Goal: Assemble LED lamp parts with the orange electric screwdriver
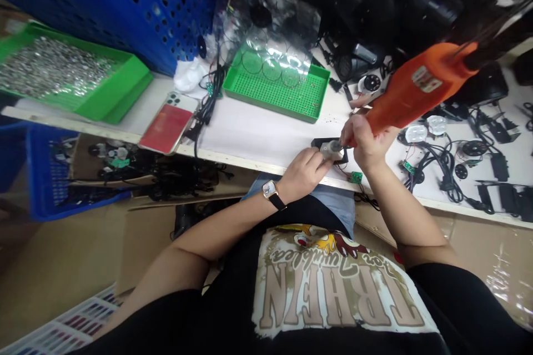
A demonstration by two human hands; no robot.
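My left hand, with a watch on the wrist, pinches a small round grey part that rests on a black block at the table's front edge. My right hand is wrapped round an orange electric screwdriver, whose tip points down onto that grey part. Both hands are closed and almost touching each other over the part.
A green mesh tray with clear rings lies behind the hands. A phone in a red case lies left, beside a green tray of metal bits. Black cables and round parts spread to the right. Blue crates stand behind.
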